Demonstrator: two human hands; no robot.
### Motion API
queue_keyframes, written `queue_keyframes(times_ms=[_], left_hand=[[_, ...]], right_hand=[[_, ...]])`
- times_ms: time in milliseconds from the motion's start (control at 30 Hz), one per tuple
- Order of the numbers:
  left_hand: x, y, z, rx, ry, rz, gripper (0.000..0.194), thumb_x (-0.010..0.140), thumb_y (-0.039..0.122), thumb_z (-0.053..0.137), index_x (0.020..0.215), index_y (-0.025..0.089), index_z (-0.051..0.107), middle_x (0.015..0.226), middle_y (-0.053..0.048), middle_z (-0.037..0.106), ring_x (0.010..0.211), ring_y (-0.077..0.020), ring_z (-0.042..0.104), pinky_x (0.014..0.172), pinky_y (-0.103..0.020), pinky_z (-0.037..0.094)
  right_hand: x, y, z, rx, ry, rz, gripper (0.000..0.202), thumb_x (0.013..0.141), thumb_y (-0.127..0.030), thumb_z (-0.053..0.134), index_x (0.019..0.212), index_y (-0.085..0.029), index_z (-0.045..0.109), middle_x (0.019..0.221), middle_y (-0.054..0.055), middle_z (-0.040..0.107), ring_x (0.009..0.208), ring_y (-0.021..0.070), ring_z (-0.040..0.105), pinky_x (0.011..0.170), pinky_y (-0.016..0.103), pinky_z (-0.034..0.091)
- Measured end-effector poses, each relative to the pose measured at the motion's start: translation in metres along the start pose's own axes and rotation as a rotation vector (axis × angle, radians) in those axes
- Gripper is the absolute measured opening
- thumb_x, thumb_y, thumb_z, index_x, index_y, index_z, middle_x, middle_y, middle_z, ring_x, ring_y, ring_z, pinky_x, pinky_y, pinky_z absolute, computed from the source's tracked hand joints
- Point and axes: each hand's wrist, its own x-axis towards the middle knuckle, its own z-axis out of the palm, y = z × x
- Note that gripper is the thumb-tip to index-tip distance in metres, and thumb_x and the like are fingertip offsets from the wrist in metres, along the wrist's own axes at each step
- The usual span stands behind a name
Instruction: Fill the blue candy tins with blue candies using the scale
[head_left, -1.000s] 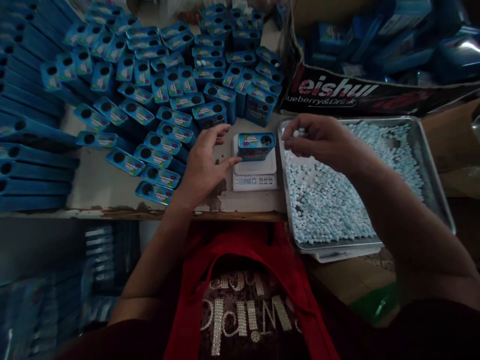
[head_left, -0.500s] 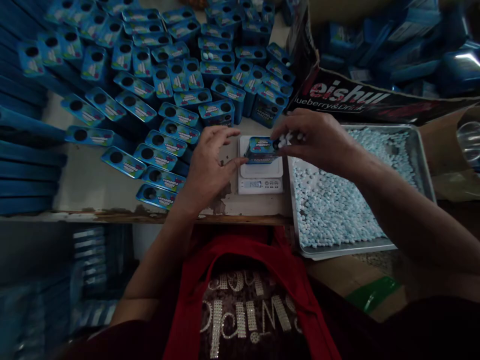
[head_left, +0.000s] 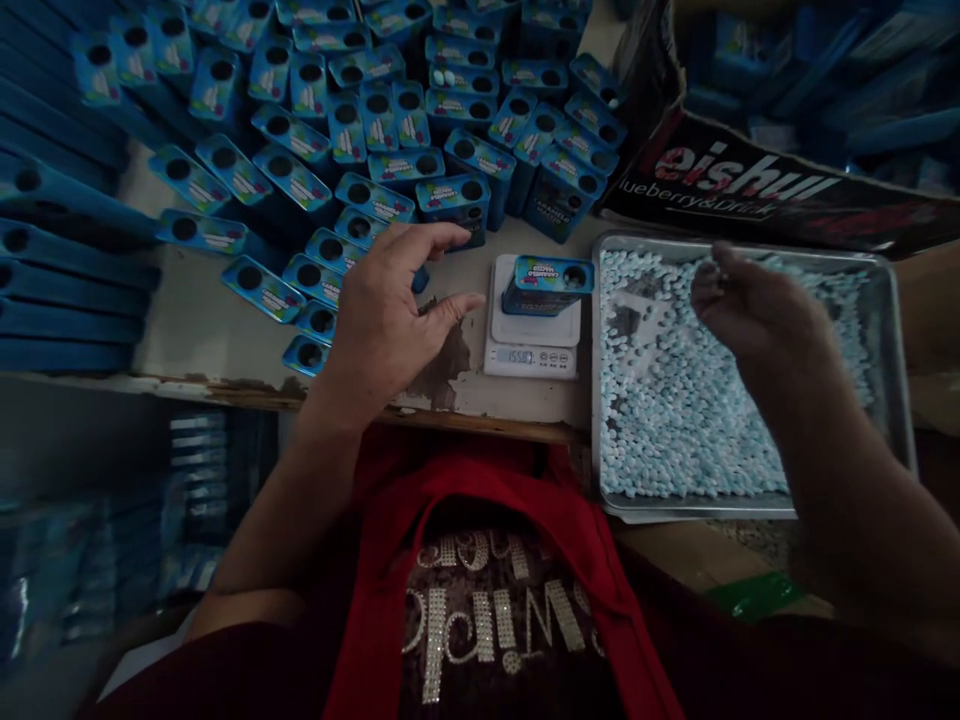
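Note:
A blue tin (head_left: 546, 290) stands on the white digital scale (head_left: 531, 362), white candies showing in its round opening. Beside the scale, my left hand (head_left: 405, 310) is held with thumb and fingers apart, touching nothing. My right hand (head_left: 757, 300) hovers over the metal tray (head_left: 598, 400) of pale blue and white candies (head_left: 690, 430). Its fingers are curled together and blurred; a few pale bits seem to show between them, but I cannot make them out.
Many blue tins with round openings (head_left: 375, 200) crowd the table's back and left. More tins lie stacked at the far left (head_left: 67, 300). An open black cardboard box (head_left: 735, 180) of blue tins sits behind the tray. The table's front edge (head_left: 480, 425) is worn.
My right hand has moved right, from the tin's opening to over the tray. My left hand has drawn back from the tin. The scale's reading has risen, and the view has shifted slightly.

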Motion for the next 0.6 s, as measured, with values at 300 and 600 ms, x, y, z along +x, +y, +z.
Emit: queue_keyframes(times_ms=[300,600], left_hand=[[0.005,-0.003,0.032,-0.079,-0.048,-0.047,0.07,0.104,0.062,0.099,0.161,0.033,0.07,0.156,-0.01,0.076,0.148,-0.043,0.076,0.129,-0.067,0.068],[0.005,-0.016,0.063,-0.18,0.035,-0.199,0.067,0.101,0.054,0.103,0.156,0.036,0.069,0.146,-0.009,0.078,0.146,-0.041,0.078,0.126,-0.066,0.068]], right_hand=[[-0.046,0.02,0.016,-0.158,-0.322,0.082,0.031,0.082,-0.028,0.104,0.108,-0.021,0.089,0.09,0.006,0.076,0.069,0.0136,0.057,0.057,0.024,0.048],[-0.058,-0.039,0.061,-0.433,-0.496,-0.27,0.013,0.089,-0.021,0.101,0.096,-0.02,0.09,0.081,0.005,0.078,0.067,0.0136,0.059,0.058,0.026,0.044]])
